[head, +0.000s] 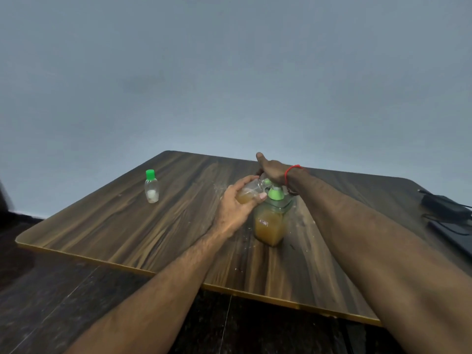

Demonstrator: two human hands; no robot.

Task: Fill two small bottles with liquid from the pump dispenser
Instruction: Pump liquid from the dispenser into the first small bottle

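Amber liquid fills the lower part of the clear pump dispenser [271, 223], which stands upright on the wood-grain worktop [127, 221] just right of its middle. We see our left hand [236, 208] curled round a small clear bottle [249, 191], tilted with its mouth up toward the green pump head [275, 192]; the bottle already holds some of the same amber liquid in its lower end. Our right hand [272, 171] lies over the top of the pump, palm down, with the thumb stretched forward (its fingers are hidden behind the hand and the bottle, so we cannot tell whether that grip is curled round the nozzle or only pressing flat on it). A red thread bracelet [291, 171] circles the right wrist.

Well apart to the left, a second small bottle [151, 187] stands upright with a green cap [150, 173] on it; it looks clear, with something pale near its base. Small wet specks dot the worktop around the dispenser. At the far right edge lie a black power adapter [444, 209] with its cable and part of a dark flat device [457, 236]. Dark flooring [51, 290] shows below the worktop's near edge.
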